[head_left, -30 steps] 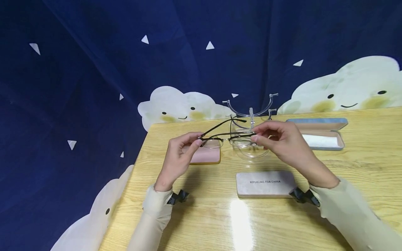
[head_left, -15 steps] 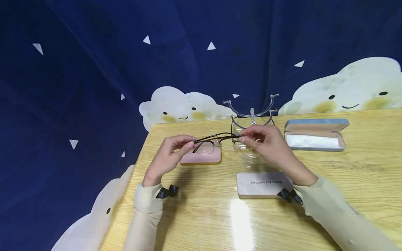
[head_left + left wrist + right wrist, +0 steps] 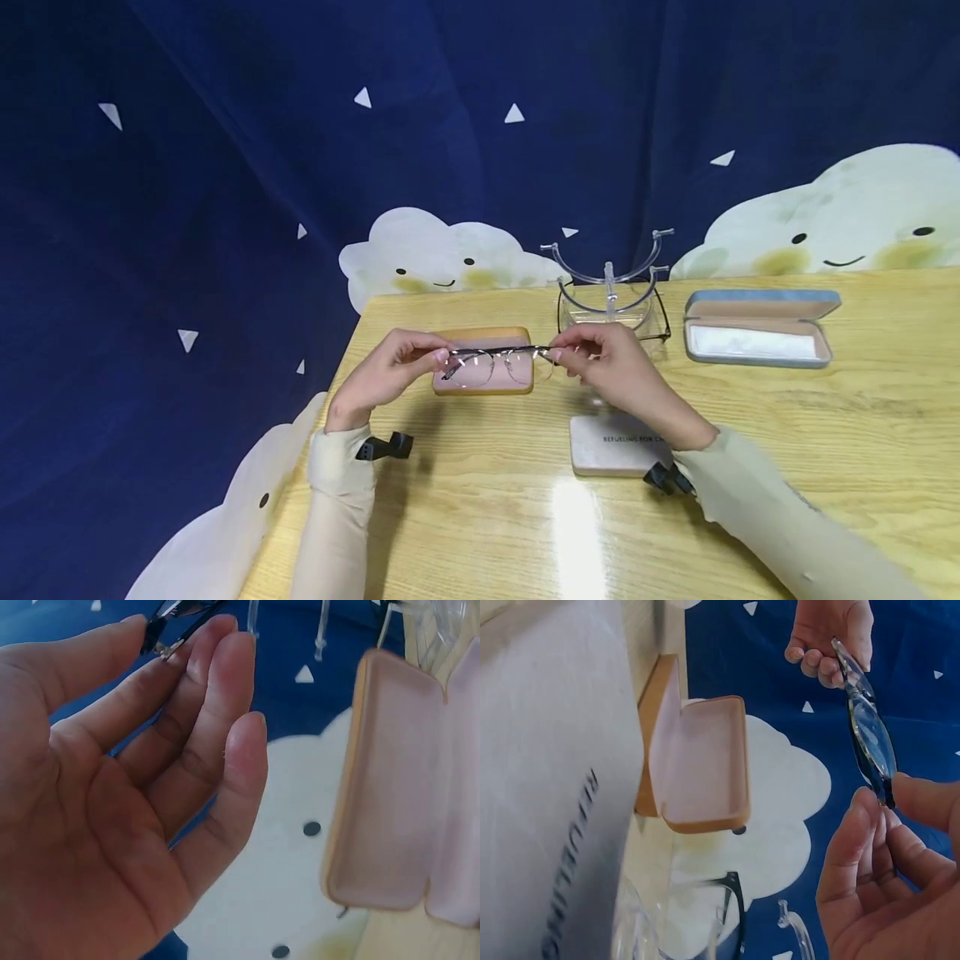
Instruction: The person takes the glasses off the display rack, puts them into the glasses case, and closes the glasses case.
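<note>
Both hands hold a pair of eyeglasses (image 3: 474, 368) with dark upper rims and clear lenses, in front of an open pink-lined case (image 3: 483, 390). The temples lie folded behind the lenses. My left hand (image 3: 390, 367) pinches one end between thumb and index finger; its other fingers are loosely bent, as the left wrist view shows. At the opposite end, my right hand (image 3: 611, 367) pinches the frame by the hinge. The right wrist view shows the eyeglasses (image 3: 871, 724) stretched between both hands. The case's orange outer shell edges its pink lining (image 3: 390, 787).
Behind the right hand stands a clear display stand (image 3: 609, 275) bearing another pair of black-framed glasses (image 3: 663, 317). To its right lies an open blue case (image 3: 765, 297) with a white cloth (image 3: 750, 342). A closed pale grey lettered case (image 3: 611, 454) lies under the right wrist.
The temples, one of them raised a second ago, are now folded in. Both hands have moved left and slightly down with the eyeglasses, now over the pink case.
</note>
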The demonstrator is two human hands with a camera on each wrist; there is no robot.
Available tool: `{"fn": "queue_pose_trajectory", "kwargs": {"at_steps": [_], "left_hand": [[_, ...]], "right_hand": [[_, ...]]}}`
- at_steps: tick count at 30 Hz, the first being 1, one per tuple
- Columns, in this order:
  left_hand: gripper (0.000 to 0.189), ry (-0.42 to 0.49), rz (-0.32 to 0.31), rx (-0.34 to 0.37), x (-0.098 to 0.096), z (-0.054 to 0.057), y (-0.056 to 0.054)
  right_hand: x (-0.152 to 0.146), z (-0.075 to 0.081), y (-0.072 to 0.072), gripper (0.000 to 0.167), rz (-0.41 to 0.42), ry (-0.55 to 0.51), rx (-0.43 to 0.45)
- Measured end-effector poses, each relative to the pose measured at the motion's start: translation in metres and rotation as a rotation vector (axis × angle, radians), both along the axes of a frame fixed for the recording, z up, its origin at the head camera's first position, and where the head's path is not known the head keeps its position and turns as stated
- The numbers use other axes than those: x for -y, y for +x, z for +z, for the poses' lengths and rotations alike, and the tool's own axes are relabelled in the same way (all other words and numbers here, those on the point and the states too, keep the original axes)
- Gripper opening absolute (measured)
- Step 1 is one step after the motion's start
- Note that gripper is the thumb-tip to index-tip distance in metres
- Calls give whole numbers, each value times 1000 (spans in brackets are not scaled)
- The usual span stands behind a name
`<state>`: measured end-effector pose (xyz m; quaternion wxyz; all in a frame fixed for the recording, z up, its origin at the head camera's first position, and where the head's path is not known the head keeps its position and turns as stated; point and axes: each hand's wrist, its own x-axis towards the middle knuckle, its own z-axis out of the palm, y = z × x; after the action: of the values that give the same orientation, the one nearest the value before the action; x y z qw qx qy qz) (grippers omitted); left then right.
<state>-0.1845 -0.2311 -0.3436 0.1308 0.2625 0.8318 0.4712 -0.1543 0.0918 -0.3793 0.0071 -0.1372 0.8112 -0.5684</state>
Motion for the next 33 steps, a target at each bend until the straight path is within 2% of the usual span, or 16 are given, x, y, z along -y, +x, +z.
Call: {"fn": "queue_pose_trajectory", "kwargs": {"at_steps": [3,9,15,18,22,27,30,33], "left_hand": [[23,-31,6,56,8,-7,-6],[25,-116,29,150,21,-27,-19],[27,-93,150,203,25,-42,-28],[28,-89,201,210,26,-50,-32],[27,-98,272,195,26,-59,-36],[25,-146,336,170,21,-70,-39],[23,-198,351,146,17,-76,-39],[22,-222,379,119,14,-80,-39]], "right_hand": [[8,-5,-3,12,5,44,-3],[29,-17,-15,14,0,141,-5],[40,-22,-24,17,12,206,-20],[42,-23,-26,24,77,222,1],[45,-25,-29,35,186,246,98],[46,-28,-31,62,304,283,207],[45,-30,-32,77,382,328,224],[45,-32,-34,81,443,358,211]]}}
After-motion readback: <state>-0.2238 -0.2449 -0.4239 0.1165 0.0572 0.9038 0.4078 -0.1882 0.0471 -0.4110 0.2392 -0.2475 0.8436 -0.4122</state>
